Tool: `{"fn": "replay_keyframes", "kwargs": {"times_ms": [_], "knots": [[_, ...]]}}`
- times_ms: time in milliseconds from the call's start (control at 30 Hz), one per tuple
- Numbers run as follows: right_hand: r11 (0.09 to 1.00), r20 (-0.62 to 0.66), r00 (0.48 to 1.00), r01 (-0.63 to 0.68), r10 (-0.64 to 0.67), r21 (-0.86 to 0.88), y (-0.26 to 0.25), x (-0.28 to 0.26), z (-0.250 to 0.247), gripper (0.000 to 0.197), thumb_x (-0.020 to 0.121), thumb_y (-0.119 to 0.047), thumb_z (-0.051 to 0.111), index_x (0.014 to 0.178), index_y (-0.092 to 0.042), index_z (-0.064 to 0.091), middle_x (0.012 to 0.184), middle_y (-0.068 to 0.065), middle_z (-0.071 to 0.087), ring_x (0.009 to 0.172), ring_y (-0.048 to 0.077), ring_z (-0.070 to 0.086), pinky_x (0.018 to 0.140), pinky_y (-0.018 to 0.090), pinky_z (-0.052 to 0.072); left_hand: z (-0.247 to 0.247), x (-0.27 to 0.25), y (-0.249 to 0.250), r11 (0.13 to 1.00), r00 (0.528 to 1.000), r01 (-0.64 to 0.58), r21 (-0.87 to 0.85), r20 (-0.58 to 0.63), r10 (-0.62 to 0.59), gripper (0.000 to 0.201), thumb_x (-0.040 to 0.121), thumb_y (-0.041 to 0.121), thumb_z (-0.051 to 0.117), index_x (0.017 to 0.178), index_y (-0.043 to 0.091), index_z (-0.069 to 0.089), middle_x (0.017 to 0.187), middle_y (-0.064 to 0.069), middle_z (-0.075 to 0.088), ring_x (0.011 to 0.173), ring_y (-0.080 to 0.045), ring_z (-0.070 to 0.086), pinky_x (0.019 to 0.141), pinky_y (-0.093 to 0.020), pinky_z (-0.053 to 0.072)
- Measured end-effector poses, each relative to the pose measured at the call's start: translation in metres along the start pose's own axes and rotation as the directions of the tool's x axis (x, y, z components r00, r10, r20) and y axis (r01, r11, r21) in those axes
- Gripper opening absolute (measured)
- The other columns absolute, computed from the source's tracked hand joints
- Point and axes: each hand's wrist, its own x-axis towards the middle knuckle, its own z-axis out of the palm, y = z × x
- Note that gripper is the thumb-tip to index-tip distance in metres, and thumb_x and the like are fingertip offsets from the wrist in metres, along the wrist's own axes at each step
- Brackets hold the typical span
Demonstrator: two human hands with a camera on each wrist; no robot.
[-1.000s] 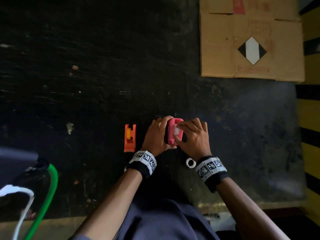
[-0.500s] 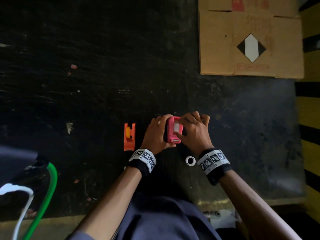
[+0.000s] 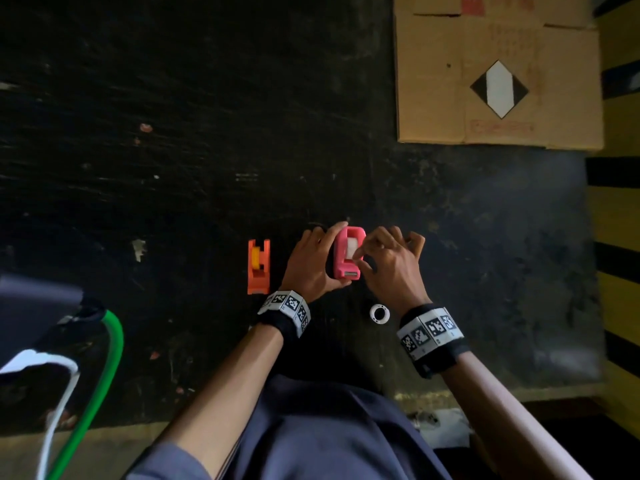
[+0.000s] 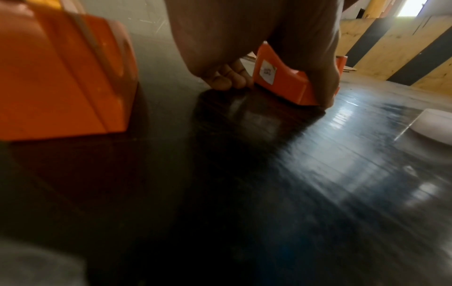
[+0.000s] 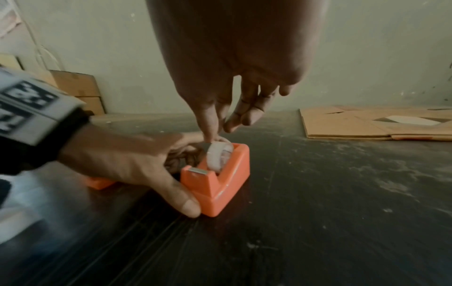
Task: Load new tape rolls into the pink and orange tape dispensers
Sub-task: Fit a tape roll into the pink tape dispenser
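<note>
1. Head view: the left hand [image 3: 309,263] grips the pink dispenser [image 3: 347,256] at centre frame on the desk [image 3: 173,133].
2. The right hand [image 3: 389,263] pinches the white tape roll [image 3: 353,247] seated inside.
3. The orange dispenser [image 3: 258,266] stands left; a spare ring [image 3: 379,313] lies below.

L wrist view blurred; orange dispenser [image 4: 61,77] cut by frame edge; white roll [image 4: 435,127] cropped at right.
</note>
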Motion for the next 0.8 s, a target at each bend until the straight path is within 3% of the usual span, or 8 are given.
{"fn": "replay_keyframes", "kwargs": {"times_ms": [267,433,500,567,667,733,800], "knots": [[0.999,0.071,0.997,0.023,-0.021,-0.025,-0.016,-0.047,0.007,0.005,0.079,-0.029,0.077,0.080,-0.027,0.072,0.093,-0.003,0.059,0.092,0.023,0.058,0.087,0.041,0.025,-0.004,-0.002,0.005,1.000,1.000,0.010,-0.025,-0.025,-0.011,0.102,0.060,0.066,0.060,0.150,0.027,0.033,0.124,-0.003,0.054,0.111,-0.024,0.049,0.096,-0.040,0.044],[0.996,-0.032,0.997,-0.074,0.075,0.048,-0.012,-0.046,0.012,0.002,0.084,-0.024,0.075,0.083,-0.024,0.072,0.092,-0.005,0.062,0.086,0.018,0.060,0.087,0.038,0.026,0.000,-0.001,0.000,1.000,1.000,0.010,-0.014,-0.002,-0.010,0.111,0.057,0.061,0.077,0.151,0.034,0.024,0.127,0.001,0.052,0.116,-0.022,0.049,0.102,-0.039,0.040],[0.991,-0.044,0.994,-0.092,0.097,0.093,-0.011,-0.038,0.012,0.002,0.085,-0.023,0.070,0.085,-0.023,0.072,0.093,-0.005,0.063,0.083,0.017,0.061,0.086,0.038,0.028,0.001,-0.001,-0.001,1.000,1.000,0.005,-0.007,-0.004,-0.005,0.111,0.058,0.061,0.076,0.151,0.034,0.024,0.127,0.002,0.052,0.117,-0.021,0.049,0.105,-0.038,0.040],[0.985,-0.023,0.994,-0.099,0.103,0.139,-0.012,-0.030,0.011,0.008,0.085,-0.024,0.065,0.087,-0.021,0.072,0.093,-0.004,0.064,0.081,0.018,0.063,0.087,0.038,0.034,0.003,-0.001,-0.002,1.000,1.000,0.000,0.013,-0.020,0.001,0.109,0.058,0.059,0.076,0.151,0.031,0.027,0.125,0.001,0.053,0.114,-0.022,0.050,0.102,-0.038,0.042],[0.971,0.011,0.989,-0.148,0.149,0.188,-0.017,-0.022,0.010,0.007,0.077,-0.020,0.072,0.084,-0.018,0.071,0.091,-0.002,0.065,0.078,0.020,0.065,0.085,0.040,0.046,0.004,-0.001,-0.001,0.999,1.000,0.002,0.033,-0.030,-0.001,0.111,0.056,0.056,0.079,0.150,0.029,0.027,0.125,-0.001,0.053,0.113,-0.023,0.051,0.101,-0.039,0.044],[0.958,0.024,0.977,-0.210,0.210,0.196,-0.019,-0.019,0.011,0.016,0.077,-0.031,0.072,0.082,-0.017,0.072,0.089,-0.001,0.067,0.072,0.021,0.066,0.083,0.041,0.048,0.005,0.000,-0.002,0.999,1.000,0.004,0.037,-0.010,-0.004,0.112,0.055,0.054,0.079,0.150,0.029,0.025,0.126,-0.001,0.053,0.116,-0.023,0.051,0.104,-0.041,0.042],[0.946,0.006,0.969,-0.244,0.248,0.212,-0.022,-0.015,0.014,0.036,0.078,-0.048,0.063,0.080,-0.013,0.074,0.084,0.002,0.070,0.066,0.023,0.067,0.077,0.040,0.052,0.005,0.000,-0.002,0.999,1.000,0.006,0.039,-0.006,-0.006,0.113,0.054,0.052,0.080,0.150,0.029,0.025,0.126,-0.001,0.053,0.116,-0.023,0.052,0.103,-0.043,0.043]]}}
